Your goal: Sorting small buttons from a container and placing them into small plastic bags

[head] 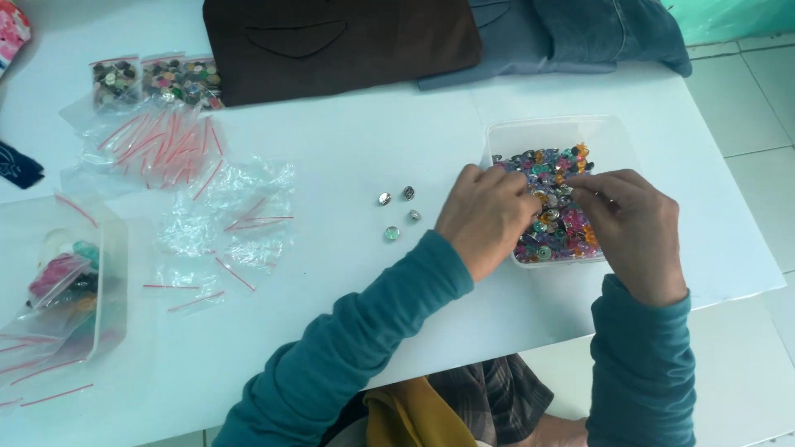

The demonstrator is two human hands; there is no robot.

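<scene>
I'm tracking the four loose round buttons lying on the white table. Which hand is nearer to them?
Left. The left hand sits just right of the loose buttons, at the tray's near edge; the right hand is farther right, over the tray.

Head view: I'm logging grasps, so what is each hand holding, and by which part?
It cannot be told. Both the left hand and right hand have fingertips among the colourful studs in the clear tray; any grip is hidden.
</scene>
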